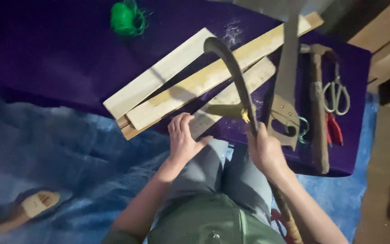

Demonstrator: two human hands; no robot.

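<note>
The curved blade [231,72], dark and sickle-like, arcs from about 11 o'clock above the wooden planks [195,86] down to the right hand [265,151], which is clenched round its handle just right of centre; the handle's wrapped end runs on toward 5 o'clock. The left hand [182,138], fingers spread and flat, presses on the near end of a pale plank at the centre. The planks lie stacked and slanting from 8 o'clock up to 1 o'clock on a purple cloth [59,58]. At 3 o'clock of the blade lies a handsaw [285,99], then a hammer [318,113], scissors [337,92] and red-handled pliers [334,129]. A ball of green string [126,19] sits at 11 o'clock. A blue tarpaulin [68,149] lies beneath, with a sandalled foot [37,203] at 8 o'clock. No container shows.
</note>
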